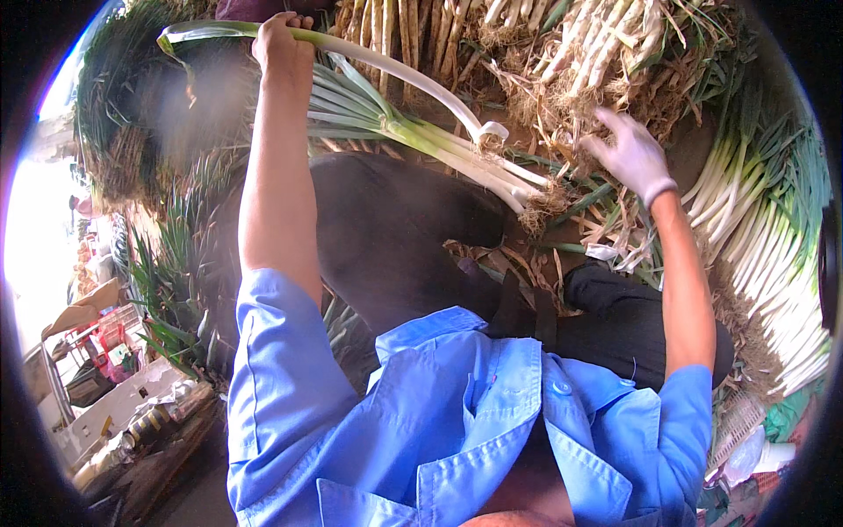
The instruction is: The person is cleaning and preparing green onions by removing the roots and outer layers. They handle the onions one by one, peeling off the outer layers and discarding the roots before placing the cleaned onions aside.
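Note:
My bare left hand (284,45), stretched out at the upper left, grips one long green onion (402,69) by its green upper stem. Its white shank arcs down to the right, and its root end hangs above a small bundle of green onions (441,148). That bundle lies across my dark trouser leg (402,217), white ends and hairy roots toward the right. On my right hand (629,155) is a pale, thin glove. Its fingers are spread and slightly blurred, nothing visible in them, close to the roots of a pile of unpeeled onions (593,53).
Peeled green onions (757,263) lie in a long heap along the right. Dry husks (527,263) litter the floor between my legs. Dark-green bundles (132,118) stand at the upper left. A worn light-coloured box (118,408) sits lower left, a plastic crate (737,428) lower right.

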Motion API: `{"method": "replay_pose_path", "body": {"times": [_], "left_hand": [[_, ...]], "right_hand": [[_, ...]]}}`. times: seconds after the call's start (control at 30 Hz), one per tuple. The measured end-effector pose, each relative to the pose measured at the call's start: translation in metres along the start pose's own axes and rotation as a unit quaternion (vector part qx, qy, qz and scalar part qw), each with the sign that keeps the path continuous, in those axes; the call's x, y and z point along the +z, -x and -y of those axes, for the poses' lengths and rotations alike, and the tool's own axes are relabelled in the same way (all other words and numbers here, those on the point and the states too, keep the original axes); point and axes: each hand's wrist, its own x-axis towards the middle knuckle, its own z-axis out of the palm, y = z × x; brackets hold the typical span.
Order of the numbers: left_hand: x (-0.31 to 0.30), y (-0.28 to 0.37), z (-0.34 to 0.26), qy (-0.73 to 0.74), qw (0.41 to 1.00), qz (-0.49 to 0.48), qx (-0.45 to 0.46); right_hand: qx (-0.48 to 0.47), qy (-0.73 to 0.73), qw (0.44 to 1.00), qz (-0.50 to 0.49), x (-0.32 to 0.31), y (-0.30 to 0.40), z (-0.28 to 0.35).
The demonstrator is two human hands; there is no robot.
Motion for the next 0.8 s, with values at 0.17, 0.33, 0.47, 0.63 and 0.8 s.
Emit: {"method": "replay_pose_path", "body": {"times": [0.17,0.33,0.47,0.63,0.8], "left_hand": [[-0.032,-0.052,0.015,-0.037,0.993,0.111,0.002],[-0.093,-0.014,0.000,-0.464,0.868,0.067,-0.163],[-0.106,0.001,0.006,-0.667,0.701,0.166,-0.187],[-0.027,0.016,0.008,-0.647,0.700,0.299,-0.047],[0.060,0.047,0.031,-0.646,0.697,0.311,0.005]], "right_hand": [[-0.111,-0.260,0.951,0.123,-0.020,-0.035,0.145],[-0.125,-0.337,0.927,0.111,0.060,-0.031,0.133],[-0.046,-0.176,0.951,0.249,0.143,-0.010,0.074],[-0.033,-0.121,0.954,0.272,0.177,0.023,0.048],[0.053,-0.177,0.967,0.177,0.179,0.010,0.029]]}}
